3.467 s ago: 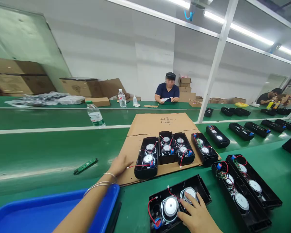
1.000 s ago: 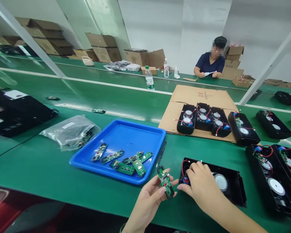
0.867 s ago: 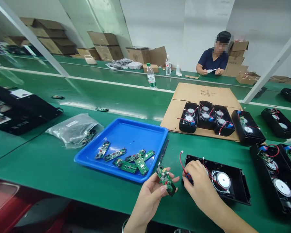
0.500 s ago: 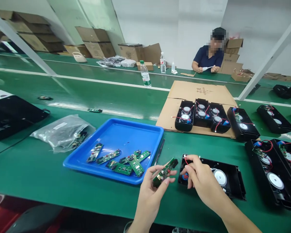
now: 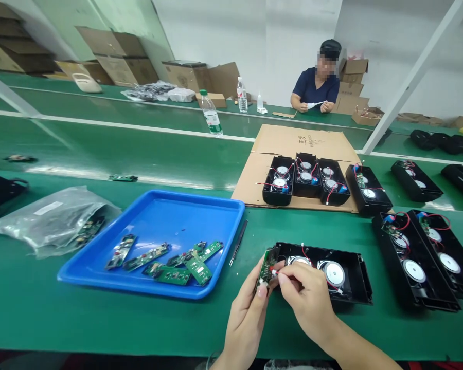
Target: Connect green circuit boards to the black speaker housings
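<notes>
My left hand [image 5: 247,311] grips a green circuit board [image 5: 266,267] by its edges and holds it tilted up, in front of the left end of a black speaker housing [image 5: 355,282]. Between the thumb and fingers of my right hand [image 5: 312,300] is a small white wire connector [image 5: 274,273], held against the face of the board; whether it is seated there I cannot tell. The housing lies open on the green bench with two round speakers [image 5: 334,274] inside. Part of its near left side is hidden behind my hands.
A blue tray [image 5: 146,205] with several circuit boards stands to the left, beside a plastic bag [image 5: 54,218]. A thin dark tool [image 5: 238,242] lies by the tray. More speaker housings [image 5: 412,262] stand to the right and on cardboard [image 5: 250,169]. A person [image 5: 317,85] sits opposite.
My right hand has moved from the housing's left end to the board, bringing the connector against it. The board is now more upright. The whole view has shifted to the right.
</notes>
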A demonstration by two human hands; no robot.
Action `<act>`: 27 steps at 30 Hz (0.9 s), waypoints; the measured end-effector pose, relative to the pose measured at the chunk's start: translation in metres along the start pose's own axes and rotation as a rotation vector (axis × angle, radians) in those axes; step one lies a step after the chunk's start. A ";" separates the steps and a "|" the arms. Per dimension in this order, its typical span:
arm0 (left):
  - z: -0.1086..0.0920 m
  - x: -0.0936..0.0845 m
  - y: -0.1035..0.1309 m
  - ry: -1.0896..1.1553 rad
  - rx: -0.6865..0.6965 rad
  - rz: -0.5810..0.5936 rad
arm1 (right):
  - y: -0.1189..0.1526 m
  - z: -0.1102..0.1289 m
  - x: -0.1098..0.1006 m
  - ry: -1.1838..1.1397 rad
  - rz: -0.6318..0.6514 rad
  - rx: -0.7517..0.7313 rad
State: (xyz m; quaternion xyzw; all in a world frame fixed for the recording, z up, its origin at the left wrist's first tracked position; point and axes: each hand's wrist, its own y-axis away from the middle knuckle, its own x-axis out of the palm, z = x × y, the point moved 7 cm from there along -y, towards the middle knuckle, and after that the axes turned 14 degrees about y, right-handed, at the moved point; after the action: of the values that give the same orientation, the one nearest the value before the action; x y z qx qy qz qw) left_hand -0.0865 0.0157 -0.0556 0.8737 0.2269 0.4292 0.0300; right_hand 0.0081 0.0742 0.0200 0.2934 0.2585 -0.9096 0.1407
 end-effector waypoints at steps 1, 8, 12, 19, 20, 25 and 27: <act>0.001 0.001 0.000 0.011 0.003 0.012 | 0.000 -0.004 0.002 -0.053 0.040 0.055; 0.004 0.003 -0.004 -0.005 0.048 0.070 | 0.003 0.004 -0.007 0.128 -0.102 -0.155; 0.011 -0.002 -0.011 -0.023 -0.009 0.107 | 0.009 0.019 -0.011 0.280 -0.184 -0.450; 0.007 -0.002 -0.013 -0.034 0.027 0.165 | 0.004 0.013 -0.017 0.181 -0.183 -0.280; 0.008 -0.001 -0.012 -0.032 0.017 0.185 | 0.004 0.012 -0.018 0.161 -0.184 -0.264; 0.011 0.007 -0.010 -0.008 -0.025 0.247 | 0.008 0.013 -0.019 0.199 -0.227 -0.273; 0.011 0.012 -0.011 0.015 -0.046 0.239 | 0.010 0.015 -0.018 0.241 -0.257 -0.309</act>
State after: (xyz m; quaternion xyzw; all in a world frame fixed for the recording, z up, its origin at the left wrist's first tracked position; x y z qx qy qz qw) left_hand -0.0759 0.0322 -0.0563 0.8903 0.1116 0.4414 -0.0033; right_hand 0.0201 0.0596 0.0373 0.3395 0.4449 -0.8280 0.0350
